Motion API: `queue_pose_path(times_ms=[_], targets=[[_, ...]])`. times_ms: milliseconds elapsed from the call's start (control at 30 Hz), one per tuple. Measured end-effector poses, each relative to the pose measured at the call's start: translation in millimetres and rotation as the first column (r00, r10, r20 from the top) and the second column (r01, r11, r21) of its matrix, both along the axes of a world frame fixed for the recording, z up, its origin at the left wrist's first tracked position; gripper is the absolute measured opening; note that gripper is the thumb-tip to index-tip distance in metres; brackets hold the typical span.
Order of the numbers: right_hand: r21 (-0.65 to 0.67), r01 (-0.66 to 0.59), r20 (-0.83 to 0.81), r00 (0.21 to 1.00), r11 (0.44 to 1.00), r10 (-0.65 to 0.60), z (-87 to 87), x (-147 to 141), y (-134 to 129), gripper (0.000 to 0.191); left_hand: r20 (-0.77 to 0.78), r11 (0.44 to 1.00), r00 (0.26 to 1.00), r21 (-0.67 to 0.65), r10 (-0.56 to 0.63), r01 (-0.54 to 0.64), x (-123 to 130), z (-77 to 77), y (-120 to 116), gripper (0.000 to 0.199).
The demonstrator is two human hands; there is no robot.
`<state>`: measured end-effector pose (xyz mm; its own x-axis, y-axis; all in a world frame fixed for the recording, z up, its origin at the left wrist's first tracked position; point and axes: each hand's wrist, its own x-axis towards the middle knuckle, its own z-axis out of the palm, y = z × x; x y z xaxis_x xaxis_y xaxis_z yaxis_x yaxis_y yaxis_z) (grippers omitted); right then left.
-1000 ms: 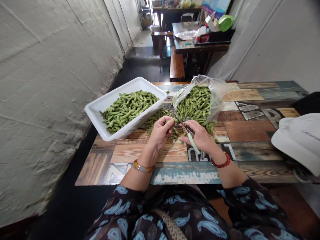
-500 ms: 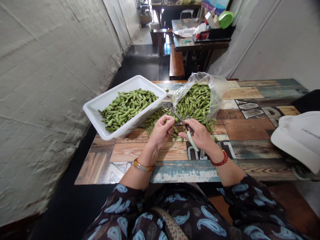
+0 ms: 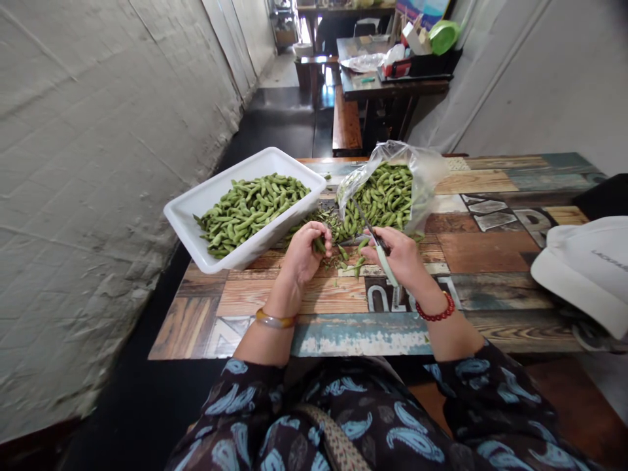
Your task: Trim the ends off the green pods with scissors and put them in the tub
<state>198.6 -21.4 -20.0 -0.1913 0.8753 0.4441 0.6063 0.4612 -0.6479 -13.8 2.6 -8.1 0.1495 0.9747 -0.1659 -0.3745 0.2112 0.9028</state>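
Note:
My left hand (image 3: pixel 305 252) is curled around an edamame pod (image 3: pixel 319 245), partly hidden by the fingers. A pair of scissors (image 3: pixel 385 261) with pale green handles is in my right hand (image 3: pixel 402 255), its dark blades pointing up and left. Near my right fingertips a few loose pods (image 3: pixel 360 263) show; I cannot tell if the fingers touch them. Beyond that hand, a clear plastic bag (image 3: pixel 428 171) lies open with many pods (image 3: pixel 387 196) spilling from its mouth. To the left stands a white tub (image 3: pixel 193 239) holding a heap of pods (image 3: pixel 252 209).
Bits of green trimmings (image 3: pixel 326 219) lie between tub and bag on the patterned wooden table (image 3: pixel 265 297). A white cap (image 3: pixel 583 268) rests at the right. A rough white wall (image 3: pixel 98 163) runs along the left. Farther back are a bench (image 3: pixel 346 124) and another table (image 3: pixel 363 49).
My hands have moved apart: the left slightly left, the right with the scissors slightly right. The blades have drawn away from my left fingertips. Tub and bag stay put.

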Motion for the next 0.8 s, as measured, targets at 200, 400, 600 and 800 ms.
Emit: queue_pose_path(times_ms=[200,400,600,800], targets=[[-0.010,0.020,-0.033,0.999,1.000,-0.020,3.9,2,0,0.040,-0.854,0.935,0.497,0.288,0.154,0.206,3,-17.1,0,0.012],[-0.006,0.018,-0.022,1.000,1.000,-0.018,6.0,0,-1,0.039,-0.958,0.872,0.139,0.287,0.251,0.396,11,-22.6,-7,0.018],[-0.020,0.014,-0.026,1.000,1.000,-0.015,3.3,-1,0,0.038,-0.938,0.856,0.318,0.273,0.136,0.438,19,-23.2,-7,0.005],[-0.047,0.007,-0.073,0.997,0.999,-0.010,4.2,0,-1,0.038,-0.575,0.932,0.815,0.329,0.067,0.155,15,-11.0,-5,0.005]])
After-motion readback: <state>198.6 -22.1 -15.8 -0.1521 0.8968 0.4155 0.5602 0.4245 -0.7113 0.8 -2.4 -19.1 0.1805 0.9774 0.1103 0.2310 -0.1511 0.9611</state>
